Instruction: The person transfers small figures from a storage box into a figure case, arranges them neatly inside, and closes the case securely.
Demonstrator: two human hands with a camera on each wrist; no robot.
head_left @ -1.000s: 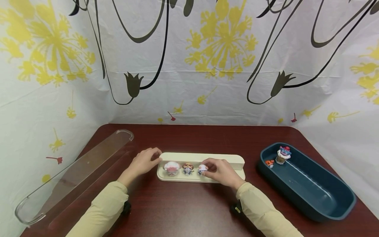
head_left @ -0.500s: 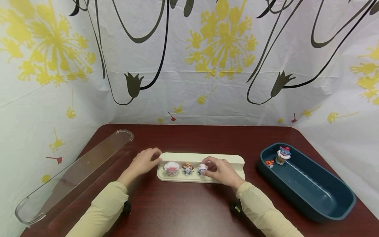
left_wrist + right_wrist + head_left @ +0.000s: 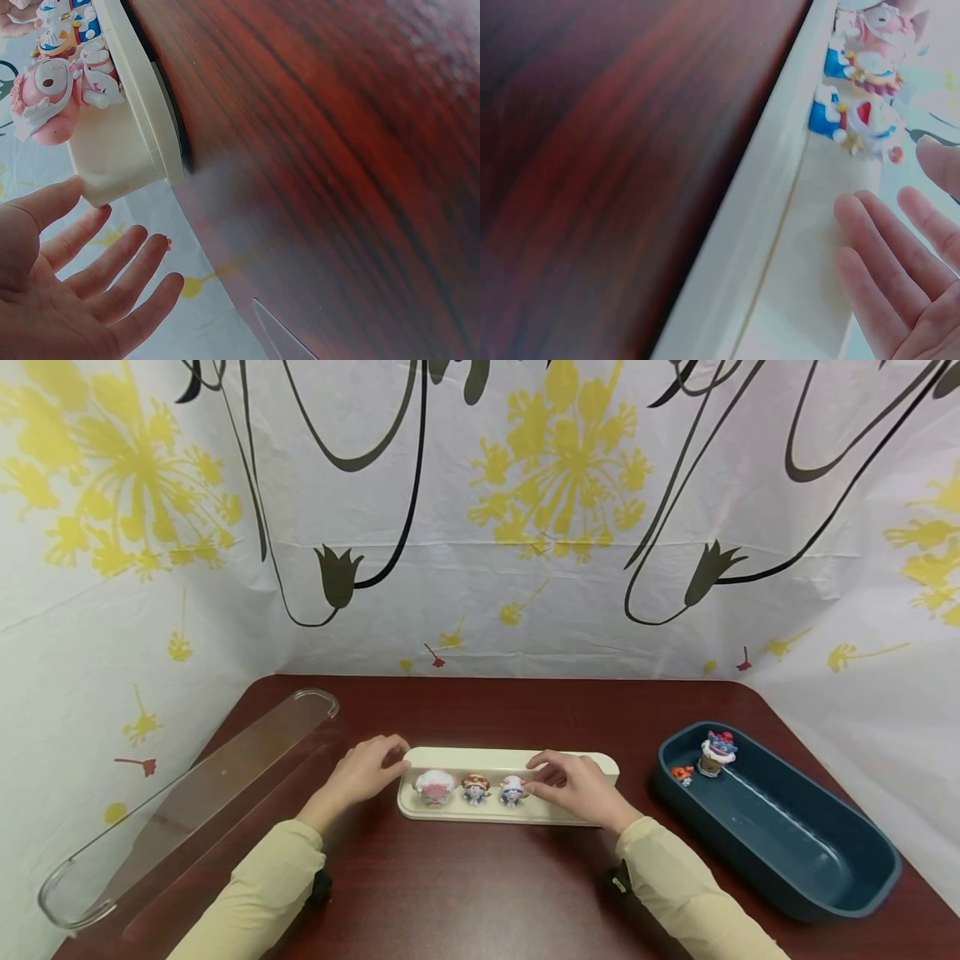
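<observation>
A long cream display base (image 3: 555, 814) with a raised back step lies mid-table. Three small figurines stand in a row on its lower level: a pink-and-white one (image 3: 435, 787) at the left, a brown-topped one (image 3: 476, 788) in the middle, and a white-and-blue one (image 3: 513, 791) at the right. My left hand (image 3: 365, 770) touches the base's left end with thumb and fingertip, its fingers fairly straight in the left wrist view. Just right of the white-and-blue figurine is my right hand (image 3: 576, 785), fingers relaxed and apart from it, holding nothing.
A dark blue tub (image 3: 780, 847) stands at the right. Inside it are a figurine with a blue-and-red top (image 3: 717, 752) and a small orange piece (image 3: 682, 774). At the left lies a long clear plastic cover (image 3: 217, 777). A patterned cloth (image 3: 480, 610) hangs behind the table.
My right hand has let go of the white-and-blue figurine and moved a little to the right. The figurine stays on the base. My left hand has kept its place.
</observation>
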